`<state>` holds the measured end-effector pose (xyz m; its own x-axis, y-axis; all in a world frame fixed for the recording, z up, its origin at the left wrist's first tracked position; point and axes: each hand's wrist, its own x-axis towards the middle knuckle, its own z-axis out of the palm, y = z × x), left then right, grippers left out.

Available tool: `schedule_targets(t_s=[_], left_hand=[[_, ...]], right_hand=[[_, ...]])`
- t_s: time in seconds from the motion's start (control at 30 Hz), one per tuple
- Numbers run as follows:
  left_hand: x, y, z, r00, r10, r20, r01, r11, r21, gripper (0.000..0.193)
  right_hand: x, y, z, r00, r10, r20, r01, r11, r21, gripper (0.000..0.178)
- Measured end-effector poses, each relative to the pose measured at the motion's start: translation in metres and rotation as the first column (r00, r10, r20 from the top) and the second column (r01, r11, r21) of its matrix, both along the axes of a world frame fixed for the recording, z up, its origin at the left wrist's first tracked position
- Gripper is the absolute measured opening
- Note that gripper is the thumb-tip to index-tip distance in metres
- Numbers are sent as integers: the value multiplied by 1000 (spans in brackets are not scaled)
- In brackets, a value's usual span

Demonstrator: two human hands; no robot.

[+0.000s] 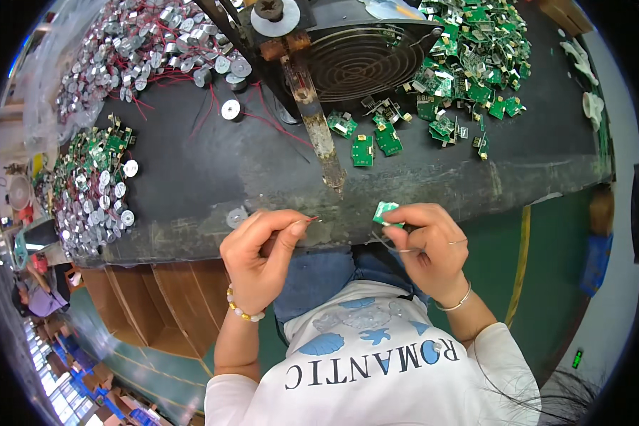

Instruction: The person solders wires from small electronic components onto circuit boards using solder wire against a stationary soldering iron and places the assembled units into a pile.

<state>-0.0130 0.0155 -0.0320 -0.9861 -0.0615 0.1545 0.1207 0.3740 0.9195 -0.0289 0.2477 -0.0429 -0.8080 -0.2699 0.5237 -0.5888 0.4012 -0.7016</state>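
Note:
Pinched between my left thumb and forefinger is a thin red wire (314, 219), its bare end pointing right. My left hand (257, 248) hovers at the table's near edge, beside a small round metal part (236, 217). In my right hand (429, 245), the thumb and forefinger grip a small green circuit board (386, 211). A thin grey strand shows below those fingers; I cannot tell what it is. Between and beyond both hands, a soldering iron (318, 135) slants down, its tip touching neither. Two loose green boards (363, 150) lie behind the tip.
A black fan with a round grille (358, 67) stands behind the iron. Round metal parts with red wires (163, 50) are heaped at the far left, green boards (476, 50) at the far right. Wired boards and discs (96, 192) pile up at left. Cardboard boxes (149, 305) sit below.

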Motion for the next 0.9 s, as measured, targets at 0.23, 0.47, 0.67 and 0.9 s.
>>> schedule_targets(t_s=[0.23,0.47,0.67,0.9], left_hand=[[-1,16,14,977,-63,205,7,965,263,11],[-8,16,16,984,-128,121,91,957,275,4],[-16,20,17,948,-245,201,86,811,579,5],[-26,21,21,932,-282,230,56,735,675,6]], right_hand=[[-15,-23,4,989,134,65,-119,973,-198,29],[-19,-25,19,943,242,230,-158,931,-329,25],[-28,-29,14,970,215,111,-166,925,-341,17],[-39,-30,16,982,181,56,-153,931,-333,15]])
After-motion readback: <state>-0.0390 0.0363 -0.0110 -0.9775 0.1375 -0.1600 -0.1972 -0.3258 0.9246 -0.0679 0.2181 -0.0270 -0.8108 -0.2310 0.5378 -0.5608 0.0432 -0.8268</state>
